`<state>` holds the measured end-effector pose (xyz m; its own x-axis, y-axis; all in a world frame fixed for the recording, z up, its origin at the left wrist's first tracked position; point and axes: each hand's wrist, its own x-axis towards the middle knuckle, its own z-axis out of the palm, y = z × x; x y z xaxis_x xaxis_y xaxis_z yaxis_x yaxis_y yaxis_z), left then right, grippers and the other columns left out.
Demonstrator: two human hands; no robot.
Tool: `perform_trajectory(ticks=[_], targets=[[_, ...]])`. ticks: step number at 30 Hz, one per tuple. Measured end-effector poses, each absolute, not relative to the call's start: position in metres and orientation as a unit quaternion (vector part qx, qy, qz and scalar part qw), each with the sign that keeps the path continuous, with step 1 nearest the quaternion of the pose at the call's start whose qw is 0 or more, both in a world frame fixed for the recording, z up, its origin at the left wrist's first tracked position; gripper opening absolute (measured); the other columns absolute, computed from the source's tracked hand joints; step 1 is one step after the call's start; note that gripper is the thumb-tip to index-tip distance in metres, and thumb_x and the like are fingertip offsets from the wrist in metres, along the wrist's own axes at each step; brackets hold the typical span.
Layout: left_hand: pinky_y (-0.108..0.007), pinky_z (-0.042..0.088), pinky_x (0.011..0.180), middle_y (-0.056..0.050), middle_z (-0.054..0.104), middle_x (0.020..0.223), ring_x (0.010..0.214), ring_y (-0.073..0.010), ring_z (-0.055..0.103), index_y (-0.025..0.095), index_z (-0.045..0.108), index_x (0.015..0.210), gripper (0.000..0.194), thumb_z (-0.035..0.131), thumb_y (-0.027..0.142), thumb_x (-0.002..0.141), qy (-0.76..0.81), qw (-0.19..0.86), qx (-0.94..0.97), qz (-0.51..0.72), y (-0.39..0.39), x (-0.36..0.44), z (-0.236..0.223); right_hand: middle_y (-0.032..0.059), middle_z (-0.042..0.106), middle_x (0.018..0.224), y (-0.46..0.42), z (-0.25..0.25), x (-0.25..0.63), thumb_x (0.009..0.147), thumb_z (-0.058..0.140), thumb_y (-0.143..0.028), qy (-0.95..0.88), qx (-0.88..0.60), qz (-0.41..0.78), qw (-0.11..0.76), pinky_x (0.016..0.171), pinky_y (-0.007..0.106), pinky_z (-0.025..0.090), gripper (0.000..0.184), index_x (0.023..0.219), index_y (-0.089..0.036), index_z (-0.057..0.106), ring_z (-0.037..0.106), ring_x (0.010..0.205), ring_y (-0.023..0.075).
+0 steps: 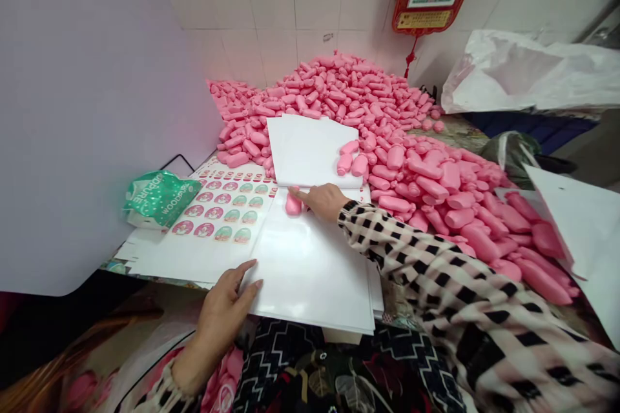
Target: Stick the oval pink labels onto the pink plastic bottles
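My right hand [323, 201] reaches over the white sheets [310, 264] with its index finger across the top of a small pink bottle [293, 204]. Its other fingers are curled, and the thumb is mostly hidden. The bottle lies on the smooth white surface. At the left edge of that stack is my left hand [230, 300], thumb and forefinger apart, holding nothing. A turned-up white sheet [312, 148] lies behind, with a few pink bottles [352, 160] on its right side. To the left is a sheet of round pink and green stickers [223, 206].
A big heap of pink bottles [339, 90] runs along the wall and down the right side. A green printed packet [159, 199] sits at the left beside a pale panel [97, 110]. White plastic [527, 71] and a white board [581, 226] are at the right.
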<state>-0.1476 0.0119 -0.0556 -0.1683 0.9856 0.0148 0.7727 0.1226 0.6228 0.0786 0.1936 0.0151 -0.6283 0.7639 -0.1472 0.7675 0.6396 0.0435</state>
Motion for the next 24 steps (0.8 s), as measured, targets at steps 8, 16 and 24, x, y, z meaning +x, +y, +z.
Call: perform_trajectory(ticks=[8,16,24], targets=[[-0.039,0.046,0.091,-0.006,0.064,0.113,0.107,-0.0249,0.058,0.024,0.058,0.119,0.049,0.057,0.044,0.075,0.695,0.276,0.572,0.337,0.016,-0.134,-0.061,0.0092,0.066,0.107,0.191,0.025,0.07,0.085,0.05,-0.024,0.901,0.424,-0.029,0.084,0.076,0.032,0.04,0.027,0.111,-0.025,0.058,0.061,0.097,0.0235],[-0.042,0.049,0.083,-0.011,0.061,0.101,0.091,-0.0271,0.061,0.022,0.061,0.119,0.053,0.051,0.051,0.075,0.706,0.167,0.645,0.24,0.012,-0.126,-0.045,0.0108,0.068,0.098,0.135,0.022,0.161,0.091,0.043,-0.026,0.863,0.501,-0.027,0.062,0.075,0.031,0.04,0.023,0.103,-0.022,0.061,0.062,0.092,0.0234],[-0.034,0.049,0.071,-0.008,0.058,0.101,0.083,-0.0212,0.059,0.024,0.059,0.118,0.05,0.047,0.054,0.079,0.586,0.154,0.773,0.187,0.076,-0.084,0.016,0.0155,0.066,0.098,0.105,0.019,0.252,0.087,0.048,-0.032,0.79,0.613,-0.006,0.007,0.072,0.036,0.04,0.027,0.107,-0.016,0.058,0.061,0.091,0.0309]])
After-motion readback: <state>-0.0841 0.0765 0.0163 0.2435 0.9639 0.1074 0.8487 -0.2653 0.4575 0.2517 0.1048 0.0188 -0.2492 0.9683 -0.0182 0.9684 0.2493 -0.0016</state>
